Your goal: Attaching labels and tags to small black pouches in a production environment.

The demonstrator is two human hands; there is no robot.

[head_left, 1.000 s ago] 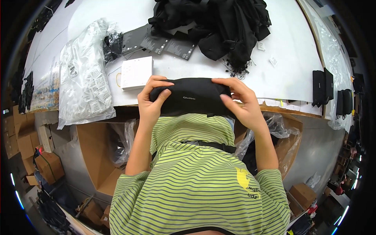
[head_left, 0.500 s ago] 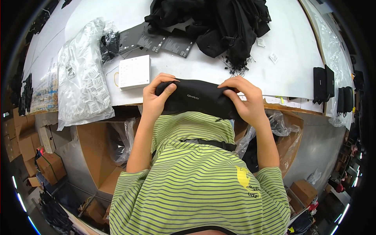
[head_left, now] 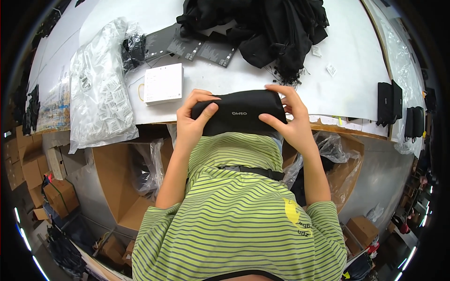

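Observation:
Between my two hands I hold a black soft pouch (head_left: 234, 122) with small light lettering on its front, above the near edge of the table. My left hand (head_left: 197, 112) grips its left end, thumb on the front face and fingers over the top edge. At the other end, my right hand (head_left: 293, 117) holds the pouch with its thumb on the front and its fingers behind the top and right edge, partly hidden. A white box (head_left: 163, 84) stands on the table just beyond my left hand.
A clear bag of small white packets (head_left: 105, 89) lies at the left. Dark flat cards (head_left: 215, 52) and a heap of black pouches (head_left: 281, 33) lie farther back. More black pouches (head_left: 389, 103) rest at the right edge. An open cardboard box (head_left: 112, 178) sits under the table.
The pouch now looks shorter and fuller, its right end no longer drooping. My right hand has shifted slightly, its thumb lower and more extended across the front.

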